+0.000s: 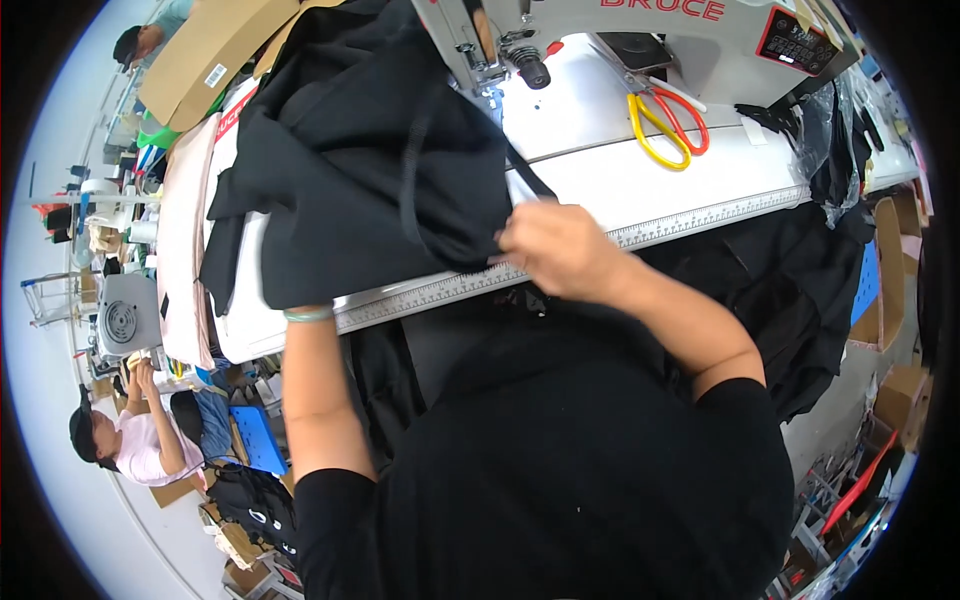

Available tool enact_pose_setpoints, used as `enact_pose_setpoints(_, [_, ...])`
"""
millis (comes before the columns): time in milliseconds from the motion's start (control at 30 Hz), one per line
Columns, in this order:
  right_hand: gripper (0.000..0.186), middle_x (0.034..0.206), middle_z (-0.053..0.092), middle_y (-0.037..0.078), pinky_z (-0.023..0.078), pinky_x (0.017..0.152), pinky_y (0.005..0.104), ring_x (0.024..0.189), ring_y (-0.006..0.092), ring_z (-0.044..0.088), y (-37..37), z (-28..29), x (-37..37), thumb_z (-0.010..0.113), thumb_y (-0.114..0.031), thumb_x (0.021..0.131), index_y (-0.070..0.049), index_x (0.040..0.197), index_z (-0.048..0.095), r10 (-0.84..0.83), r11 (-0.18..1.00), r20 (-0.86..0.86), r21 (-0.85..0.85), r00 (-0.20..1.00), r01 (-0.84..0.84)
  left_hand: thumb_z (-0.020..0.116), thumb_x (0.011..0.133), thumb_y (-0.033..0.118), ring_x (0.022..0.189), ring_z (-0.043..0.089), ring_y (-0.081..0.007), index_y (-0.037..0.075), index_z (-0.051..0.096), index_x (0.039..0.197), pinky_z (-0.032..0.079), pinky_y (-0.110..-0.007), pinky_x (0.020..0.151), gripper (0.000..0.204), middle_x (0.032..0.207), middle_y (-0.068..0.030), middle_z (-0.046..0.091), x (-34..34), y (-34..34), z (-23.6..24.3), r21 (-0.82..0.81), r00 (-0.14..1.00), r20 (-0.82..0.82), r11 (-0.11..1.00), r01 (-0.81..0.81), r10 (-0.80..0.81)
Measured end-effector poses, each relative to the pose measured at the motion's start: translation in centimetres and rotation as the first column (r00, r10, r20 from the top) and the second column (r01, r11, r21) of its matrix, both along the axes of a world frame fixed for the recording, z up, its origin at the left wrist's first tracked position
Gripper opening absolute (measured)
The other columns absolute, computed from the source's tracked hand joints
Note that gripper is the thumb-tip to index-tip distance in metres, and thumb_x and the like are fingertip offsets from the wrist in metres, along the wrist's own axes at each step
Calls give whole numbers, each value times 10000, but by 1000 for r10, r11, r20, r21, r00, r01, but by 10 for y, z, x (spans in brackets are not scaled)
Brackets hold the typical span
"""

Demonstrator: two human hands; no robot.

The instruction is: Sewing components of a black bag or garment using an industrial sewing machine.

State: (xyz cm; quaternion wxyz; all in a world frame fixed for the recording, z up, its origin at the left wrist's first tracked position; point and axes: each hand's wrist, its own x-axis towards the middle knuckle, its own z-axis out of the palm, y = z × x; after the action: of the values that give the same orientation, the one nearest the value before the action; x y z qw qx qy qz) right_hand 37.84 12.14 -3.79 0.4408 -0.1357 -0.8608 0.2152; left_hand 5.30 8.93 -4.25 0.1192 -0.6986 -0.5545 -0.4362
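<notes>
A large piece of black fabric [350, 190] lies bunched over the front of the sewing machine table, reaching up to the machine's needle area [490, 85]. My right hand [560, 245] is closed at the fabric's right edge, its fingertips pinched on the cloth. A narrow black strip [528, 175] runs from the cloth down toward that hand. My left forearm [322, 390], with a pale green bangle [308, 314] at the wrist, goes under the fabric. The cloth covers my left hand, so its fingers are hidden.
Scissors with yellow and red handles [668, 125] lie on the machine bed. A measuring tape strip [700, 212] follows the table's front edge. More black cloth [780, 290] hangs at the right. One person [150, 440] sits at the left; another [150, 40] is farther up, near a cardboard box [215, 60].
</notes>
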Motion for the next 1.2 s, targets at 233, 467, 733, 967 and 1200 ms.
enact_pose_setpoints(233, [264, 782, 537, 53, 485, 606, 349, 695, 240, 579, -3, -25, -9, 793, -65, 641, -68, 816, 596, -77, 996, 174, -31, 982, 84, 598, 962, 324, 1276, 497, -269, 10, 312, 1478, 452, -405, 994, 668, 1459, -169, 420, -159, 39, 70, -401, 738, 496, 874, -274, 458])
enact_pose_setpoints(467, [292, 884, 541, 42, 499, 683, 329, 840, 230, 571, -4, -20, -19, 794, -100, 652, -75, 870, 601, -43, 999, 221, 4, 974, 43, 647, 771, 712, 1410, 333, -356, -4, 188, 1533, 352, -509, 1081, 1142, 1547, -229, 286, -72, 60, 69, -823, 637, 351, 551, -139, 686])
enact_pose_setpoints(733, [192, 1003, 562, 122, 526, 740, 354, 914, 278, 561, -16, -24, -47, 633, -68, 730, -29, 895, 542, -87, 996, 264, 32, 961, 81, 747, 736, 310, 1018, 651, -379, 69, 538, 1273, 515, -414, 889, 624, 1085, -210, 678, 4, 116, 69, -607, 908, -390, 700, -377, 151])
enact_pose_setpoints(967, [240, 963, 640, 139, 557, 729, 368, 879, 321, 654, -15, -31, -37, 696, -36, 746, -9, 879, 499, 126, 984, -15, -126, 992, -127, 792, 736, 103, 919, 664, -278, 86, 616, 1125, 528, -353, 803, 427, 1032, -107, 664, -73, 9, 115, 275, 813, -277, 853, -443, 511])
enact_pose_setpoints(1200, [268, 886, 651, 89, 566, 765, 374, 803, 281, 648, -9, -30, -35, 758, -63, 714, -30, 827, 517, 31, 996, 67, -90, 997, -25, 669, 898, 205, 878, 672, -296, 103, 728, 978, 524, -349, 755, 142, 1006, -87, 687, -23, 11, 120, -156, 712, -583, 807, -570, 390])
